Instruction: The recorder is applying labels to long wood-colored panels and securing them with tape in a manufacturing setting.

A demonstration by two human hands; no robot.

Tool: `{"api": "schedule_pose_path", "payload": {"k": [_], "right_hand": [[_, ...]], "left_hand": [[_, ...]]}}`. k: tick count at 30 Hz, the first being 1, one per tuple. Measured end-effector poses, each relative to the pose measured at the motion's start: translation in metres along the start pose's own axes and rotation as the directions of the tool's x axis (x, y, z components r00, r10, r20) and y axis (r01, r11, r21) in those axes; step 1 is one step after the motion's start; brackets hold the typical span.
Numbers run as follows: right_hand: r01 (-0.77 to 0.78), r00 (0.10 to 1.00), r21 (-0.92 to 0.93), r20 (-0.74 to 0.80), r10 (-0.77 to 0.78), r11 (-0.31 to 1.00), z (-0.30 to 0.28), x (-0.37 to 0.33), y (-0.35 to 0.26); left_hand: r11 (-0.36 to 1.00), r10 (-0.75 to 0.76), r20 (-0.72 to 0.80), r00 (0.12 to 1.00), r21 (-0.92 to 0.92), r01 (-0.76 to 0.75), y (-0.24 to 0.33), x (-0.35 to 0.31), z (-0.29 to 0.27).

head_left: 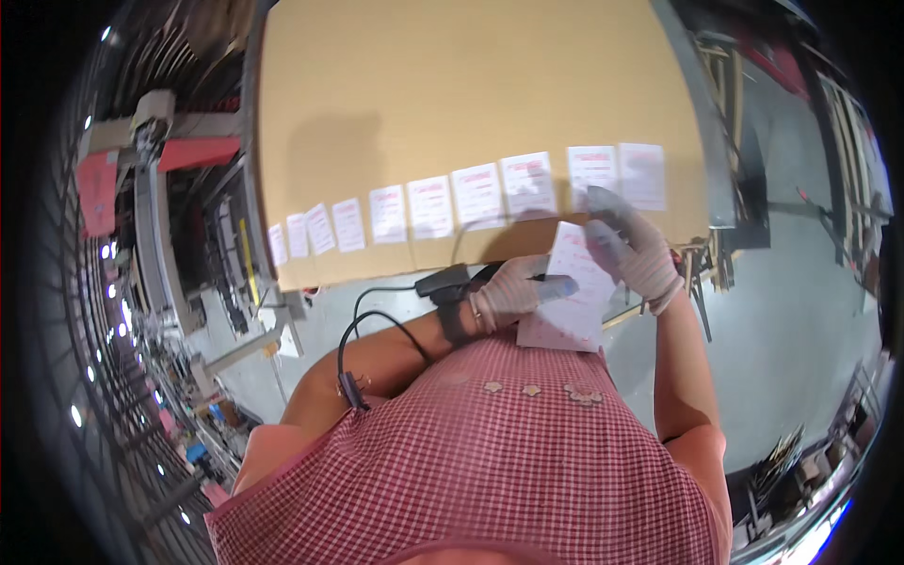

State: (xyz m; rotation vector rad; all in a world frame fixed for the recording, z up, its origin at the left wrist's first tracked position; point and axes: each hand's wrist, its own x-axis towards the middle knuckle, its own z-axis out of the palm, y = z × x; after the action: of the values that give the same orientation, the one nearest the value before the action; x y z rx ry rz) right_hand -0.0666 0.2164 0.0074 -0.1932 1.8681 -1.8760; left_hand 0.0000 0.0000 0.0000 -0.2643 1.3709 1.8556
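Note:
My left hand [521, 288], in a striped glove with grey fingertips, grips a stack of white printed paper slips [571, 297] near my apron, its thumb lying across the top slip. My right hand [637, 247], gloved alike, is at the stack's upper right edge. Its thumb and forefinger look apart, with nothing plainly held between them, and the fingertips reach over the lower part of a white slip [592, 168] on the brown board. Beside that lies the rightmost slip [642, 177]. Several more slips, such as this one [477, 196], form a row to the left.
The brown board [471, 85] spans the area ahead, with a dark frame along its sides. A black device [443, 282] with a cable is strapped to my left wrist. Machinery [155, 179] stands at the left, and long strips [725, 104] lie beyond the right edge.

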Motion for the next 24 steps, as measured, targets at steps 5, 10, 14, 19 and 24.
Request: {"api": "schedule_pose_path", "payload": {"k": [5,10,14,19,24], "right_hand": [[0.116,0.984,-0.666,0.177,0.006,0.737,0.024,0.003,-0.021],[0.283,0.951,-0.730,0.298,-0.084,0.622,0.090,-0.007,-0.019],[0.301,0.954,-0.768,0.246,-0.173,0.566,0.177,-0.006,-0.028],[0.067,0.992,-0.584,-0.050,-0.119,0.809,0.303,-0.001,-0.015],[0.154,0.973,-0.753,0.228,0.035,0.640,0.396,-0.013,0.004]], "left_hand": [[0.995,0.068,-0.032,0.997,-0.071,-0.070,-0.004,-0.035,-0.024],[0.978,0.173,-0.116,0.978,-0.097,-0.185,-0.036,-0.063,-0.075],[0.845,0.520,-0.187,0.833,0.254,-0.471,-0.048,-0.114,-0.138],[0.418,0.768,-0.169,0.618,0.863,-0.284,-0.077,-0.242,-0.328],[0.809,0.539,-0.659,0.525,0.231,-0.541,-0.119,-0.383,-0.577]]}}
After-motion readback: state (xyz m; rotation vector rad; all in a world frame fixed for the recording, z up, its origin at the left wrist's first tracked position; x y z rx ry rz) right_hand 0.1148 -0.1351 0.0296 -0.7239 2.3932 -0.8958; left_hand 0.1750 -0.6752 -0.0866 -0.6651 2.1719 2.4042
